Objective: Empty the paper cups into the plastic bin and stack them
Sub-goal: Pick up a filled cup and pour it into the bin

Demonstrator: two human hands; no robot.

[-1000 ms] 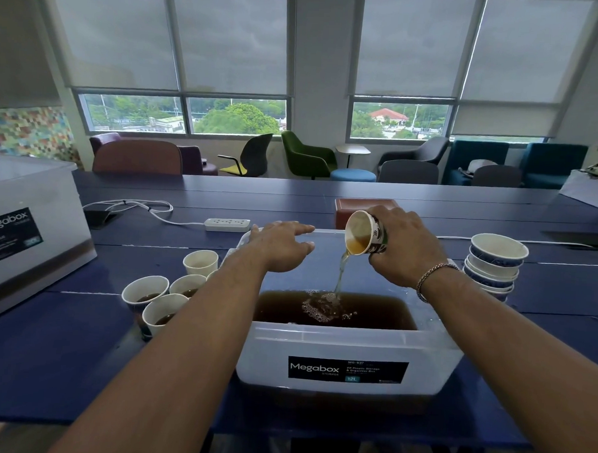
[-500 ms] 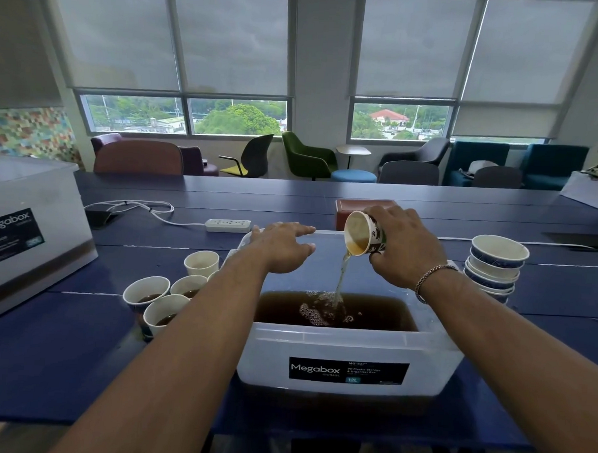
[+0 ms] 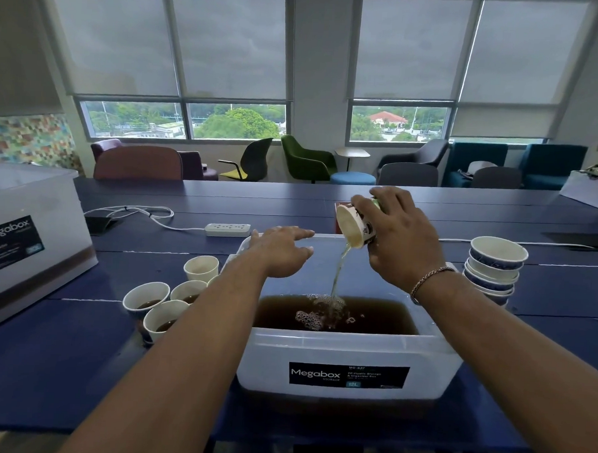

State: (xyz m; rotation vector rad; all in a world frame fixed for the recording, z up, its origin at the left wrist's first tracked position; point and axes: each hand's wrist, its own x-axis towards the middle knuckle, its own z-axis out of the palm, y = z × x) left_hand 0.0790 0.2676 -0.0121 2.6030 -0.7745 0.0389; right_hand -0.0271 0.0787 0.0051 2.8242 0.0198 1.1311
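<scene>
A translucent plastic bin [image 3: 347, 351] holding brown liquid stands in front of me on the blue table. My right hand [image 3: 398, 241] grips a paper cup [image 3: 354, 225], tipped on its side over the bin, and a thin stream falls from it into the liquid. My left hand [image 3: 283, 249] hovers over the bin's far left corner with fingers spread and holds nothing. Several paper cups [image 3: 157, 305], some with brown liquid, stand left of the bin. A stack of empty cups [image 3: 494, 265] stands to its right.
A large closed Megabox container [image 3: 26, 242] sits at the left table edge. A white power strip [image 3: 227, 229] with its cable lies behind the bin. A brown box is partly hidden behind the tipped cup. Chairs line the windows beyond the table.
My right hand has lifted the cup and tipped it further, mouth now turned more downward. The stream keeps falling. My left hand has stayed in place.
</scene>
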